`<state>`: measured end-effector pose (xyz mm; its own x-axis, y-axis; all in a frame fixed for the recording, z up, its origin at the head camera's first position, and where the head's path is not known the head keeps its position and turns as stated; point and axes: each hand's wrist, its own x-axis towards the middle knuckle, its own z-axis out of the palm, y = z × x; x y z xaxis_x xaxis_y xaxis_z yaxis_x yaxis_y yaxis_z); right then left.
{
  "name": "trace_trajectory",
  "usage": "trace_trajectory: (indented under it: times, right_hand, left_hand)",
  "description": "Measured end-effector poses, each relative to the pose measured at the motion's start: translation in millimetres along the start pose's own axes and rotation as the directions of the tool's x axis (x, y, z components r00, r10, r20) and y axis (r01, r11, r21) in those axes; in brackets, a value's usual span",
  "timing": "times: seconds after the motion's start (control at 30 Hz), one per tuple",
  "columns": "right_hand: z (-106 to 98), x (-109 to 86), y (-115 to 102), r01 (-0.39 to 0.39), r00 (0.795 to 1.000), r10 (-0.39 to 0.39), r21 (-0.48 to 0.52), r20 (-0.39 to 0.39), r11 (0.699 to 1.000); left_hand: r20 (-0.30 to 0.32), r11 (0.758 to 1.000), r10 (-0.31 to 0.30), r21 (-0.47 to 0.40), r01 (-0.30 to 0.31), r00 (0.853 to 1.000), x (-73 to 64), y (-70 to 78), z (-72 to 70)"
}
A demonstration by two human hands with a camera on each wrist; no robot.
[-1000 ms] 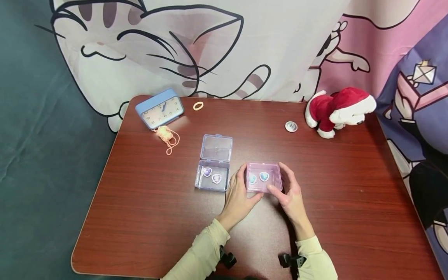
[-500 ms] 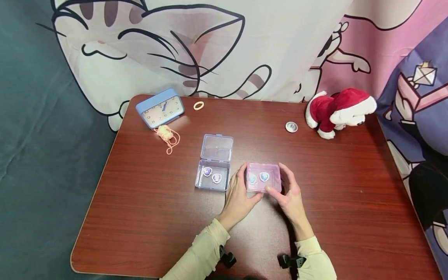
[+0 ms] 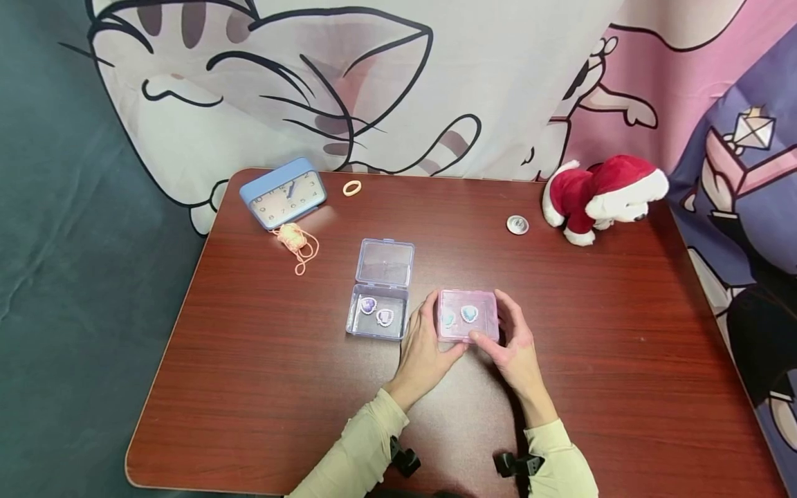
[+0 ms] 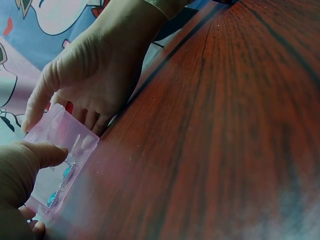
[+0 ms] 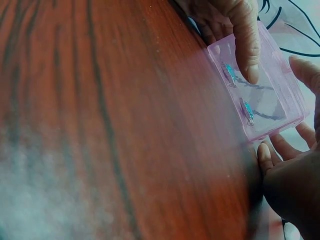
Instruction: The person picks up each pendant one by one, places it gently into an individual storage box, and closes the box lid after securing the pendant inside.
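In the head view a small pink see-through box sits on the table between both hands, its lid down. Inside lie two pale-blue heart-shaped gems with white edges, the right one clearer. My left hand grips the box's left side, and in the left wrist view its thumb presses the front wall. My right hand holds the opposite side, fingers along the wall and thumb at the lid's front edge. Left of the hands stands a bluish see-through box, lid raised, holding two purple-and-white heart-shaped pieces.
Toward the back left are a blue clock, a peach yarn bundle and a cream ring. A round silver lid-like disc and a plush dog in red sit back right. A printed curtain hangs behind the table.
The right thumb has slid slightly left along the front edge of the pink box's lid. The left hand, the bluish box and the other things stay put.
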<state>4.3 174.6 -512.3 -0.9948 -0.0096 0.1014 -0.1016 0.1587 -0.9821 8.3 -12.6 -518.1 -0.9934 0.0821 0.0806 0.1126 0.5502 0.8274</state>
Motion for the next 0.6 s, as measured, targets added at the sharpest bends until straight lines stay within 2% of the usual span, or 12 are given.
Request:
trace_trajectory:
  times: [0.3, 0.6]
  right_hand:
    - [0.2, 0.5, 0.6, 0.001, 1.0, -0.001, -0.006, -0.006, 1.0]
    - [0.9, 1.1, 0.2, -0.004, 1.0, 0.004, -0.028, -0.016, 1.0]
  left_hand:
    - [0.011, 1.0, -0.02, -0.005, 0.02, 1.0, 0.4, 0.1, 0.0]
    - [0.001, 1.0, 0.001, -0.003, -0.001, 1.0, 0.8, -2.3, 1.6]
